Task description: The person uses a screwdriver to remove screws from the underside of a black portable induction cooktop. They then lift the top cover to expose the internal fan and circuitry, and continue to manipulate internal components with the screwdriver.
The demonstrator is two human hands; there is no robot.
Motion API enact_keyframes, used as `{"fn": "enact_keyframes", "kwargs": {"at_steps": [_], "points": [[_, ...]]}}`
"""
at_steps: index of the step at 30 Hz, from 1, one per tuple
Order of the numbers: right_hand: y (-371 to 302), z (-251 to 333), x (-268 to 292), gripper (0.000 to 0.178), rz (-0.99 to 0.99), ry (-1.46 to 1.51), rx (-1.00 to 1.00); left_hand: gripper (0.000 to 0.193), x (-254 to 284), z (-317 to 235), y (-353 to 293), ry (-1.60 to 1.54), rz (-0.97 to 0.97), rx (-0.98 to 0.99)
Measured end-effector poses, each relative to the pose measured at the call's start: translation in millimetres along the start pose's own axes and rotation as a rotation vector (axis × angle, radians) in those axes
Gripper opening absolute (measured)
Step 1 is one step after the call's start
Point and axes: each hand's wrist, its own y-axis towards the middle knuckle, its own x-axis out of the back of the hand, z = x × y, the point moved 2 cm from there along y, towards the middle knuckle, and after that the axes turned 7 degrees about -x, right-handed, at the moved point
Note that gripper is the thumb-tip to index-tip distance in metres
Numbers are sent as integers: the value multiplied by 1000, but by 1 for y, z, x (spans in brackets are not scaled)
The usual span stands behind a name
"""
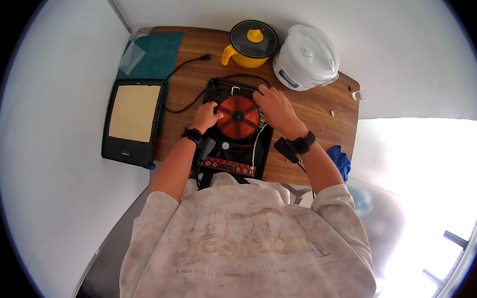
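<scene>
An opened induction cooker base (pixel 239 163) lies on the table in front of me, its inside facing up. In it sits a round copper-red coil (pixel 235 127) with a black centre. My left hand (pixel 206 117) closes on the coil's left edge, thumb on the rim. My right hand (pixel 278 111) is at the upper right of the base, fingertips bent together over the edge beside the coil; what they pinch is hidden. A white wire (pixel 256 146) runs down the right side to a red circuit strip (pixel 228 165) at the near end.
Left lies a black panel (pixel 109 145) with a cream sheet, partly over a green mat (pixel 164 50). A plugged cord (pixel 182 108) curves behind the base. Farther back stand a yellow lidded pot (pixel 251 60) and a white bucket (pixel 307 54). A blue cloth (pixel 340 161) hangs at the right edge.
</scene>
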Motion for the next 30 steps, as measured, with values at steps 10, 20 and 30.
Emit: {"fn": "enact_keyframes", "kwargs": {"at_steps": [10, 20, 30], "points": [[-58, -34, -26, 37, 50, 277, -374, 50, 1, -2, 1, -3, 12, 6], [-89, -59, -49, 27, -105, 455, -624, 28, 31, -43, 10, 176, 97, 74], [-108, -52, -53, 25, -185, 606, -701, 12, 0, -95, 53, 84, -49, -460]]}}
